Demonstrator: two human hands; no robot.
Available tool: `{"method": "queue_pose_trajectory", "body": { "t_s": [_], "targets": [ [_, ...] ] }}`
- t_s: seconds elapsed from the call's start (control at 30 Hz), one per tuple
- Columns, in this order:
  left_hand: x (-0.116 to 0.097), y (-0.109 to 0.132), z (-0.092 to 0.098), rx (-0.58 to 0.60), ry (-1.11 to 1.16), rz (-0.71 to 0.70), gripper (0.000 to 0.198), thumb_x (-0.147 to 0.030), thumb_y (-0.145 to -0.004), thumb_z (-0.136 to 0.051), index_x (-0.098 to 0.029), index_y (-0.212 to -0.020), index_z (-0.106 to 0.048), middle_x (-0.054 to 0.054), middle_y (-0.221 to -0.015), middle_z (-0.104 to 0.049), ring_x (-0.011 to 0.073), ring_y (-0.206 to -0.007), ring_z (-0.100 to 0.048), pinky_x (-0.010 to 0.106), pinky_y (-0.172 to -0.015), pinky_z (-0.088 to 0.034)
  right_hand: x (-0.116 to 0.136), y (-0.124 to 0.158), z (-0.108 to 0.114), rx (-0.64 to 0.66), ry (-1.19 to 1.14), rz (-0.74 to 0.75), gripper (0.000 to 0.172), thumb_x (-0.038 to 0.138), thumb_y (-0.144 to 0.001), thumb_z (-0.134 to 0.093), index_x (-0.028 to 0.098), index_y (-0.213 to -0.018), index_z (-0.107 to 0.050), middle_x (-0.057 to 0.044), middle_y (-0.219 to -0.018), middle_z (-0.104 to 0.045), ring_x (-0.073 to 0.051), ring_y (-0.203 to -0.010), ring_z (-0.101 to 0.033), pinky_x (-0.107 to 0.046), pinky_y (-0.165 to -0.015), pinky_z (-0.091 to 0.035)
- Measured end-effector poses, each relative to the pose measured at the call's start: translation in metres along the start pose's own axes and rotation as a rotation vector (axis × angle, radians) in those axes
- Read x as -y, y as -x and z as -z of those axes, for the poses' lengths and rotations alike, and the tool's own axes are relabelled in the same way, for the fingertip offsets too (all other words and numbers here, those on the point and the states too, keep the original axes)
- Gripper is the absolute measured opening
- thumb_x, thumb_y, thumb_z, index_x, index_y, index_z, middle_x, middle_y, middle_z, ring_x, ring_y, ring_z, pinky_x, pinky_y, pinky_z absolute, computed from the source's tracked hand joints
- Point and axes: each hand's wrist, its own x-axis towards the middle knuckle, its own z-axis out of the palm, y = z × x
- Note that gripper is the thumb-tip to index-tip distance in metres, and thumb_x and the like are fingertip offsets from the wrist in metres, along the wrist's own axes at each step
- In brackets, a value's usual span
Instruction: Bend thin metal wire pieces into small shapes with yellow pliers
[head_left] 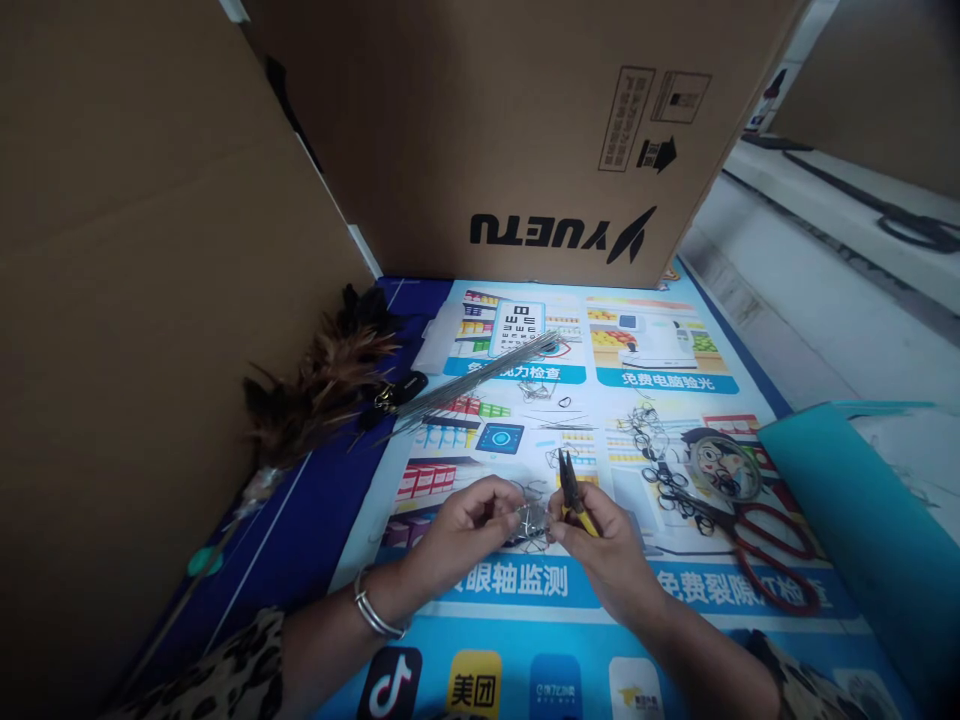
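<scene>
Low in the middle of the view, a small rounded piece of bent silver wire (533, 519) sits between my two hands. My left hand (480, 518) is closed, pinching its left side between thumb and fingers. In my right hand (604, 540) are needle-nose pliers (570, 485) with yellow handles, their dark jaws pointing away from me and slightly apart. The thumb and a finger of that hand also touch the right edge of the wire piece. Loose bits of wire (544, 390) lie on the printed mat beyond my hands. A bundle of straight thin wires (487, 375) rests diagonally farther back.
Red-handled scissors (776, 550) lie at right beside a roll of clear tape (724, 468) and several small dark wire loops (649, 430). A teal box (847, 490) stands at far right. Feathers (322, 380) lie at left. Cardboard walls (487, 130) rise behind and left.
</scene>
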Motion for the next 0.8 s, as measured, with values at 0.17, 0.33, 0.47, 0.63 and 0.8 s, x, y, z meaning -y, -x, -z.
{"method": "queue_pose_trajectory", "body": {
  "t_s": [0.17,0.33,0.47,0.63,0.8],
  "targets": [
    [-0.0006,-0.0009,0.0003,0.011,-0.005,-0.003,0.009,-0.024,-0.081,-0.054,-0.015,-0.084,-0.053,-0.003,-0.066,-0.042,0.0087,-0.061,-0.040,0.020,-0.057,-0.033,0.0003,0.0005,0.0005,0.014,0.005,0.004,0.009,0.017,-0.076,-0.057,0.019,-0.083,-0.052,0.002,-0.075,-0.047,-0.010,-0.066,-0.041,-0.022,-0.060,-0.034],
    [-0.0018,-0.0008,0.0004,0.014,-0.027,-0.001,0.010,-0.025,-0.080,-0.053,-0.015,-0.083,-0.053,-0.003,-0.066,-0.043,0.0087,-0.060,-0.040,0.020,-0.055,-0.032,0.0016,0.0013,0.0002,0.005,0.015,0.010,0.011,0.019,-0.075,-0.058,0.019,-0.083,-0.051,0.001,-0.075,-0.047,-0.010,-0.066,-0.042,-0.023,-0.060,-0.035],
    [-0.0026,-0.0004,-0.0008,-0.002,-0.028,0.006,0.010,-0.025,-0.081,-0.053,-0.015,-0.083,-0.053,-0.003,-0.066,-0.043,0.0086,-0.059,-0.040,0.020,-0.055,-0.033,0.0041,0.0017,-0.0004,0.034,0.034,-0.005,0.013,0.023,-0.074,-0.060,0.019,-0.085,-0.052,0.002,-0.075,-0.048,-0.010,-0.066,-0.043,-0.022,-0.060,-0.036],
    [-0.0026,-0.0007,-0.0020,-0.005,-0.028,0.013,0.010,-0.024,-0.080,-0.053,-0.015,-0.081,-0.052,-0.004,-0.064,-0.043,0.0082,-0.058,-0.041,0.019,-0.055,-0.034,0.0079,0.0014,-0.0019,0.063,0.045,-0.051,0.023,0.027,-0.071,-0.064,0.019,-0.089,-0.053,0.001,-0.077,-0.049,-0.011,-0.069,-0.046,-0.022,-0.062,-0.037],
    [-0.0025,-0.0004,-0.0021,0.011,-0.032,0.013,0.010,-0.024,-0.081,-0.052,-0.014,-0.081,-0.052,-0.004,-0.064,-0.044,0.0079,-0.057,-0.041,0.020,-0.054,-0.034,0.0099,0.0014,-0.0031,0.059,0.064,-0.050,0.024,0.027,-0.070,-0.065,0.019,-0.089,-0.054,0.002,-0.076,-0.048,-0.011,-0.068,-0.046,-0.022,-0.061,-0.037]
  ]
}}
